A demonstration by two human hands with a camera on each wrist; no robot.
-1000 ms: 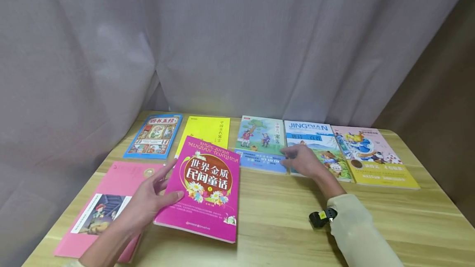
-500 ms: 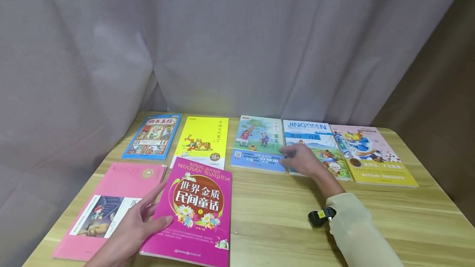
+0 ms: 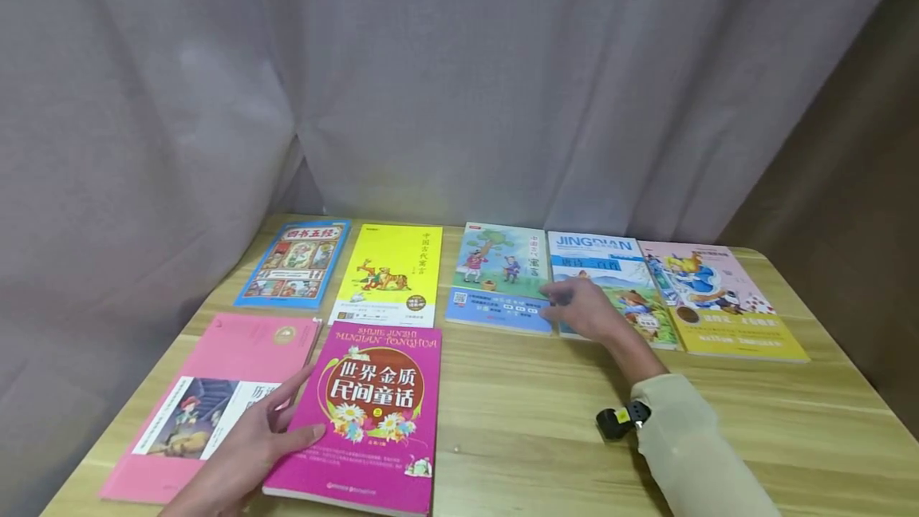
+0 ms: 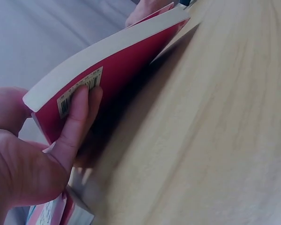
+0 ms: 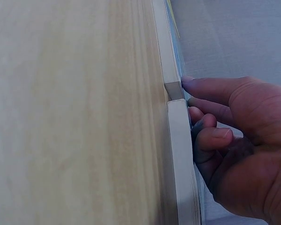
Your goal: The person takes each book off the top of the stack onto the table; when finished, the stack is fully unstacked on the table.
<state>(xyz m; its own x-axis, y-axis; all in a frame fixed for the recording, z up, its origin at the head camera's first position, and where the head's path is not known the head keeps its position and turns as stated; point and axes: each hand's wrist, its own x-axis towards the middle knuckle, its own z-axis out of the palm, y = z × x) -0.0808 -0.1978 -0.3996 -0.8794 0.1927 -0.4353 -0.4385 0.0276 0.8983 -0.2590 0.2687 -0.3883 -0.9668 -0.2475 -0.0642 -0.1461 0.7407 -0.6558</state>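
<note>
A magenta book lies in the grip of my left hand, thumb on the front cover and fingers beneath. In the left wrist view, those fingers press the red back cover by the barcode, and the book is tilted off the wood. My right hand is over the left part of the JINGDIAN book. One extended fingertip touches the near right corner of the green-and-blue book; its other fingers are bent and grip nothing visible.
On the wooden table lie a pink book at left, partly behind my left hand, a blue book, a yellow book and a pink-and-yellow book. A grey curtain hangs behind.
My left hand has brought the magenta book nearer and slightly left, off the yellow book's cover, and turned it straighter. My right hand has stayed about where it was.
</note>
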